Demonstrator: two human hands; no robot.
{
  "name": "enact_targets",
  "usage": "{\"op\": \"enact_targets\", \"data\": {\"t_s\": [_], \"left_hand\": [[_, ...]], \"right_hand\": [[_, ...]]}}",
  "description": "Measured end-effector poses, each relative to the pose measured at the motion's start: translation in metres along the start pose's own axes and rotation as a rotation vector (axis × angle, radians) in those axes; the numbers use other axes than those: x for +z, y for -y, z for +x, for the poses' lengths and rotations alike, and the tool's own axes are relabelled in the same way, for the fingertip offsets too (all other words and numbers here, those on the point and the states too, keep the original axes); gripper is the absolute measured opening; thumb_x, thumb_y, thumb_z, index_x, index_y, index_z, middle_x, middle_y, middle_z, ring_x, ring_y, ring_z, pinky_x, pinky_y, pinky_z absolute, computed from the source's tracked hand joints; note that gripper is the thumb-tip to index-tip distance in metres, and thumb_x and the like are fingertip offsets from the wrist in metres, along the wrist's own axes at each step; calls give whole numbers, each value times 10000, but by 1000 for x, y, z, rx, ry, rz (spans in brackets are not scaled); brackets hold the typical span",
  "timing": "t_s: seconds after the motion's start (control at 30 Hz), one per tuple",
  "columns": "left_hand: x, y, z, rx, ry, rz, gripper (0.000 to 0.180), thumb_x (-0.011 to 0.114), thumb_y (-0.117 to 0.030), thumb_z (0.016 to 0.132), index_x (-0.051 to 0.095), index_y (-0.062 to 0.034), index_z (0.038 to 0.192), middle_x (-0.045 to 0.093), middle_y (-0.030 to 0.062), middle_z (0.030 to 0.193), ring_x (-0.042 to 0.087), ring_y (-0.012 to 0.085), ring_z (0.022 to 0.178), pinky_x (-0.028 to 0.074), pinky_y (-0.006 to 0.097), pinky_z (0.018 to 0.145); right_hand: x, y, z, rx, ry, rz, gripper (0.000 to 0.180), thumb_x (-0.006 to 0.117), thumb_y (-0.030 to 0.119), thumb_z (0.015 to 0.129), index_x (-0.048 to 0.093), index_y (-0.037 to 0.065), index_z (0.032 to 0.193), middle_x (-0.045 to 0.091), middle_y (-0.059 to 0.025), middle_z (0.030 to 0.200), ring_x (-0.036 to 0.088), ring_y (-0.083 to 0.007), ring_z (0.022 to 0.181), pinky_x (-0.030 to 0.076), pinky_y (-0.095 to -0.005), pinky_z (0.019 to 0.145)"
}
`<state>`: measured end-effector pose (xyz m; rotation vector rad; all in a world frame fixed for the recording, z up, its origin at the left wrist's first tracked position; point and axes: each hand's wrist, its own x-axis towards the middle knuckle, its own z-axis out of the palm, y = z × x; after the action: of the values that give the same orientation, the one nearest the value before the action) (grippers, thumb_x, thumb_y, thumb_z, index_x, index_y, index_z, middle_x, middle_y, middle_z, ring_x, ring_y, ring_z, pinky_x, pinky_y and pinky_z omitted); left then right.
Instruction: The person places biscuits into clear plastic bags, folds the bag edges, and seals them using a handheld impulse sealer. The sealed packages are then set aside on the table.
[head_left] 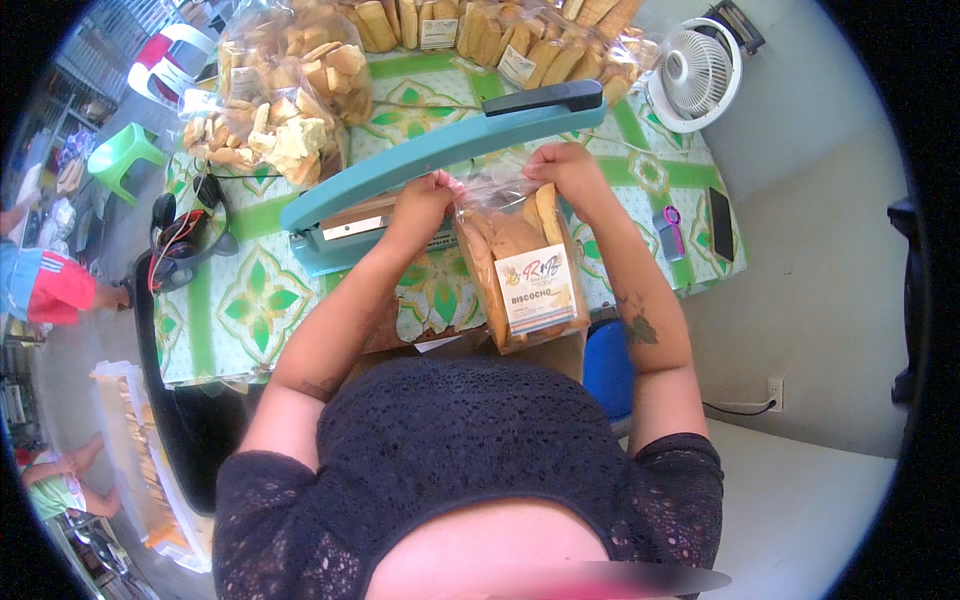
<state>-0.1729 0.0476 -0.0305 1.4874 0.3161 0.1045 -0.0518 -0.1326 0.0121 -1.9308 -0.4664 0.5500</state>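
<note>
1. Head view, left hand [425, 193]: pinching the top left corner of a clear bag of biscuits [522, 270], fingers pressed together on the plastic.
2. Right hand [566, 166]: gripping the bag's top right edge, fingers curled over the plastic.
3. Bag of biscuits: hanging upright between both hands, just in front of the person's chest, its mouth lying by the teal heat sealer [440, 150]; a white label is showing on its front.
4. Heat sealer: sitting on the surface [250, 300] with its arm raised at a tilt; the surface is wearing a green patterned cloth.
5. Filled biscuit bags [290, 90]: piling up at the far edge.
6. White fan [697, 75]: standing at the far right corner.
7. Dark headphones [185, 235]: lying at the left.
</note>
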Motion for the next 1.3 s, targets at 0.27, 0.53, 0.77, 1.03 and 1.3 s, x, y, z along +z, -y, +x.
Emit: {"op": "enact_targets", "data": {"t_s": [0.27, 0.53, 0.77, 1.03, 1.3], "left_hand": [[-5, 12, 8, 364, -237, 889, 203, 601, -239, 809, 576, -45, 865, 602, 149, 827, 584, 314, 823, 432, 401, 752], [-19, 25, 22, 335, -167, 1150, 344, 457, -280, 900, 568, -15, 1089, 563, 214, 1126, 518, 388, 1058, 388, 456, 920], [-25, -2, 9, 96, 67, 1156, 427, 413, -314, 920, 506, 13, 1178, 497, 263, 1213, 476, 409, 1129, 369, 456, 958], [-67, -132, 35, 73, 276, 1277, 307, 484, -304, 885, 612, -25, 882, 640, 119, 754, 612, 286, 649, 501, 400, 671], [-28, -43, 125, -332, 1041, 530, 341, 693, -274, 771, 652, -59, 1033, 670, 82, 870, 618, 177, 811, 489, 343, 766]], "right_hand": [[-4, -7, 44, 237, 142, 9, 51, 630, 77, 727, 620, 27, 727, 577, -42, 622, 516, -129, 516, 376, -280, 412], [14, -13, 60, 71, 47, -18, 175, 643, 73, 707, 632, 21, 874, 615, -72, 755, 535, -157, 582, 429, -315, 459], [17, -15, 56, -61, 53, -189, 382, 724, 44, 599, 609, -18, 958, 644, -135, 922, 577, -258, 908, 455, -372, 828], [21, -5, 46, -112, -29, -333, 378, 748, -14, 597, 601, -8, 945, 630, -79, 896, 566, -195, 810, 481, -342, 714], [21, -3, 45, 108, -35, -87, 358, 755, 44, 599, 624, 5, 929, 639, -139, 904, 586, -265, 845, 476, -379, 775]]}}
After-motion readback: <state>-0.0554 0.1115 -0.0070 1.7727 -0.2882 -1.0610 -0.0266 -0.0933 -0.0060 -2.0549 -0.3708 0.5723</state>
